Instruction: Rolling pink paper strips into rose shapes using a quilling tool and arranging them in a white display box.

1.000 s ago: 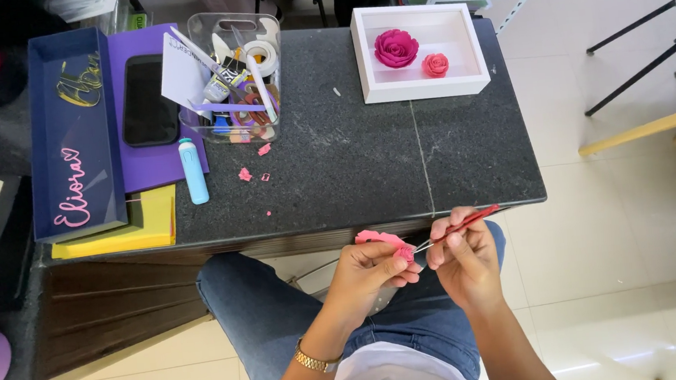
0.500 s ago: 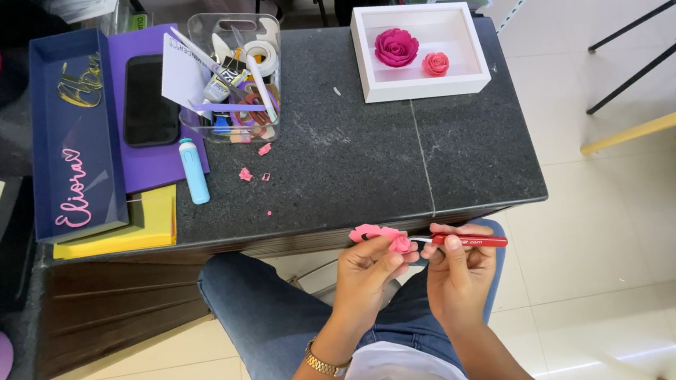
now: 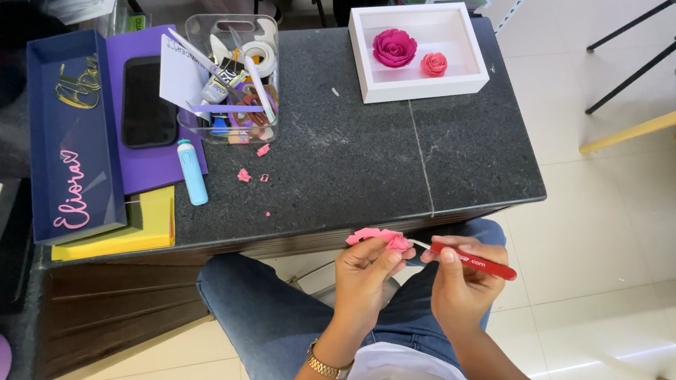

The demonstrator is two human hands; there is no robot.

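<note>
Two paper roses (image 3: 394, 47) lie in one white box (image 3: 422, 89) on the tabletop (image 3: 368, 162). Left hand (image 3: 369, 274) fingers pinch one pink paper strip (image 3: 376, 237); right hand (image 3: 459, 286) fingers grip one red tool (image 3: 477, 261), both raised over the lap.

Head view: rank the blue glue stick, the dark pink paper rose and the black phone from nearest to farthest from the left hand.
From the left hand:
1. Blue glue stick, lying on the table's left part, nearest.
2. Dark pink paper rose, in the white tray at the far edge.
3. Black phone, on the purple sheet at far left.
</note>
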